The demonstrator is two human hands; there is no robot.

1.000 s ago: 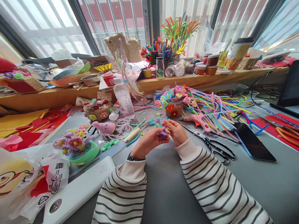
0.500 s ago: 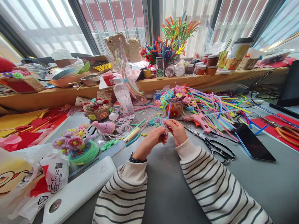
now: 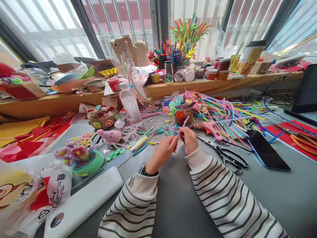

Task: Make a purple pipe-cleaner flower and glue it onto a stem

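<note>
A short purple pipe cleaner (image 3: 186, 121) is pinched between my two hands above the grey table, its free end slanting up to the right. My left hand (image 3: 166, 147) has its fingers closed at the lower part, which is mostly hidden. Thumb and fingers of my right hand (image 3: 189, 140) grip it a little higher. Just beyond my hands sits a small woven basket (image 3: 187, 116) with fuzzy flowers. Scissors (image 3: 223, 152) and a pink glue gun (image 3: 210, 128) lie right of my right hand.
Many coloured pipe cleaners (image 3: 232, 115) are heaped at the back right, near a phone (image 3: 268, 150). At left are a white power bank (image 3: 86, 201), a green flower pot (image 3: 90, 163), a clear bottle (image 3: 130, 105) and a plastic bag (image 3: 47, 188). A crowded ledge (image 3: 153, 88) runs behind.
The purple pipe cleaner has tipped from nearly upright to a slant toward the right. My left wrist has turned, showing a watch at the cuff.
</note>
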